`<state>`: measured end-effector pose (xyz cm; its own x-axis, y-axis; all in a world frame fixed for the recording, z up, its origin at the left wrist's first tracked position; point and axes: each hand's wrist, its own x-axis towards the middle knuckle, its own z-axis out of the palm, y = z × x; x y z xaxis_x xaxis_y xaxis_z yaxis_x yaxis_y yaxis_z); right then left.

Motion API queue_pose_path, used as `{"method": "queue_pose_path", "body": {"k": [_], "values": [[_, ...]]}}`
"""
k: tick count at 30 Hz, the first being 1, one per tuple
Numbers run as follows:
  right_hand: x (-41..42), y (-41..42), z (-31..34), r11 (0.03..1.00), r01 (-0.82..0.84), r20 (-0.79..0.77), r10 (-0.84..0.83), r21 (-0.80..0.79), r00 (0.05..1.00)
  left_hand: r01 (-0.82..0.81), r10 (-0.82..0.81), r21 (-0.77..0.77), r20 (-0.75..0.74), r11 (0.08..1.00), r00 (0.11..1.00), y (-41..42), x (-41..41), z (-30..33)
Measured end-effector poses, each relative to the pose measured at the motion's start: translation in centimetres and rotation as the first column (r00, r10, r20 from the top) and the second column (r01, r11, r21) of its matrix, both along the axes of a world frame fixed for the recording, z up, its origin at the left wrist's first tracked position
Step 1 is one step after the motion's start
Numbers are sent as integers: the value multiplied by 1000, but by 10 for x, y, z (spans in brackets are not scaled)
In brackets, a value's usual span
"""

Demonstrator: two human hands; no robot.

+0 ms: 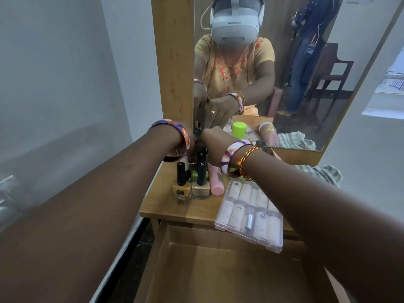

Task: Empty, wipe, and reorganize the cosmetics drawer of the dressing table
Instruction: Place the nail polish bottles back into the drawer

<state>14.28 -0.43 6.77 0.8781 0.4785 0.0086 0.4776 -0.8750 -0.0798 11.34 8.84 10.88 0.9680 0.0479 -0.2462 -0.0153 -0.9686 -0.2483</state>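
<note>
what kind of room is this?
Likely a bedroom or dressing corner at home: a wooden dressing table with a tall mirror, nail polish bottles standing on it, and its drawer pulled open below.

White walls (65, 62) flank a wood-framed mirror (306, 84) on the far side, which reflects a dark wooden chair (332, 71).
</note>
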Motion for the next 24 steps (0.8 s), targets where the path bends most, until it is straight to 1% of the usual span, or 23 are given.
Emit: {"method": "queue_pose_path", "body": {"k": [2, 4, 6, 10, 12, 16, 20, 24], "values": [[-4, -1, -3, 1000, 12, 28, -12, 22, 1000, 20, -21, -26, -29, 999, 999, -2, -1, -4], [-7, -3, -5, 1000, 8, 70, -10, 28, 998, 35, -36, -52, -22, 998, 999, -1, 0, -7], [-9, -4, -6, 1000, 2, 79, -4, 25, 997, 42, -43, -83, -14, 996, 999, -2, -1, -8], [-9, -3, -10, 1000, -5, 66, 4, 13, 998, 77, -77, -10, 4, 997, 997, -2, 1, -10], [-9, -2, -10, 1000, 2, 65, -3, 10, 998, 69, -69, -10, 8, 998, 998, 0, 6, -13], [-10, -4, -8, 1000, 20, 41, -20, 15, 999, 52, -50, -97, 21, 994, 999, 3, 6, -16], [-9, -4, -4, 998, 41, 44, -43, 42, 998, 37, -31, -118, 46, 992, 998, 3, 2, -11], [-11, -9, 6, 995, 33, 88, -42, 95, 995, 7, 4, -142, 77, 990, 997, 2, -8, 3]]}}
